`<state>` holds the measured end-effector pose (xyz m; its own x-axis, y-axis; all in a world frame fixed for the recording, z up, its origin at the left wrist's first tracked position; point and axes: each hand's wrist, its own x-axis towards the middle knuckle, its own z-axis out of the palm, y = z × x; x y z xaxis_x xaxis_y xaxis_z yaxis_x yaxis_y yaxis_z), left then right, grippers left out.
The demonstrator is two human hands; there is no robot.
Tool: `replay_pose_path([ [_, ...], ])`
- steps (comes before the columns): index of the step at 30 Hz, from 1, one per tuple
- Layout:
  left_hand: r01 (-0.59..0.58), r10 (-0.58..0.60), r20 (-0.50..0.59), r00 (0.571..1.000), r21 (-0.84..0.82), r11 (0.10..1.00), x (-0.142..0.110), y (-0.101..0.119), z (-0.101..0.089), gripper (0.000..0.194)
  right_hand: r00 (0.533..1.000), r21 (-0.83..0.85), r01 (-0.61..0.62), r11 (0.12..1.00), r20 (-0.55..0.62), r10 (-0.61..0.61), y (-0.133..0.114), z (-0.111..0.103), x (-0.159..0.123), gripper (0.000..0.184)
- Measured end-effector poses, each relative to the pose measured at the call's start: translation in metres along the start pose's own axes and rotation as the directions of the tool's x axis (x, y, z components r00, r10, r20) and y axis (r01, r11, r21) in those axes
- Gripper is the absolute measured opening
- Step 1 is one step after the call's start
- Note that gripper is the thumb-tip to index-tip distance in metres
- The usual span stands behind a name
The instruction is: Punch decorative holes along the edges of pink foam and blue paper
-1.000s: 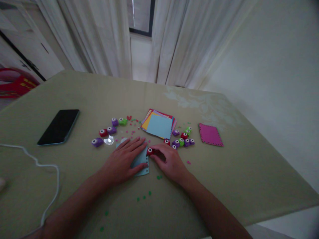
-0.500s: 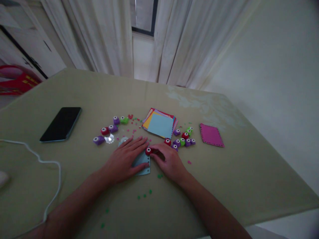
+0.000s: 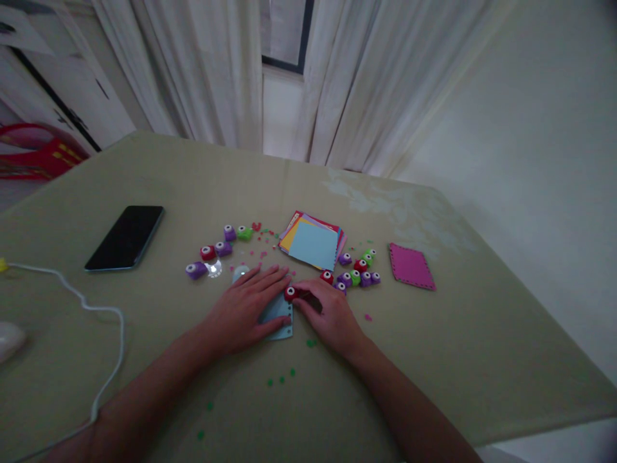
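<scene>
My left hand (image 3: 253, 305) lies flat with spread fingers on a light blue paper square (image 3: 279, 332), covering most of it. Small punched holes run along the square's right edge. Between thumb and fingers, my right hand (image 3: 330, 315) grips a red mini craft punch (image 3: 290, 294) with an eye on top. The punch sits at that right edge, close to my left fingertips; its slot is hidden. Just beyond my right hand are several more red, purple and green punches (image 3: 355, 278).
A stack of coloured paper squares (image 3: 313, 244) lies ahead, with a pink square (image 3: 412, 267), punched around its edges, to the right. More punches (image 3: 223, 248), a black tablet (image 3: 126, 238) and a white cable (image 3: 119, 334) are leftward. Punched-out confetti (image 3: 282, 380) dots the table.
The view has turned slightly left, so everything sits a little farther right. Both hands keep their places on the blue square and the red punch.
</scene>
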<state>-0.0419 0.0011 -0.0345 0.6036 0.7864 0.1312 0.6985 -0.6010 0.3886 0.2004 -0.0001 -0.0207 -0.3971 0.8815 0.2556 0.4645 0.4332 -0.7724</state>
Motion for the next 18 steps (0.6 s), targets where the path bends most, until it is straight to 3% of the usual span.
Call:
replay_pose_path([
  [9, -0.003, 0.003, 0.016, 1.0, 0.004, 1.0, 0.001, 0.001, -0.002, 0.075, 1.0, 0.005, -0.007, 1.0, 0.005, 0.007, -0.002, 0.0, 0.0, 0.021],
  [14, 0.024, -0.026, -0.041, 0.999, -0.044, 0.999, 0.0, -0.002, -0.004, 0.076, 0.991, 0.079, 0.001, 0.997, -0.135, 0.01, -0.009, -0.004, -0.002, 0.016],
  [18, 0.042, -0.044, -0.044, 0.998, -0.041, 0.998, 0.0, -0.005, -0.006, 0.077, 0.985, 0.286, -0.054, 0.957, -0.143, 0.098, -0.02, -0.008, 0.01, 0.052],
])
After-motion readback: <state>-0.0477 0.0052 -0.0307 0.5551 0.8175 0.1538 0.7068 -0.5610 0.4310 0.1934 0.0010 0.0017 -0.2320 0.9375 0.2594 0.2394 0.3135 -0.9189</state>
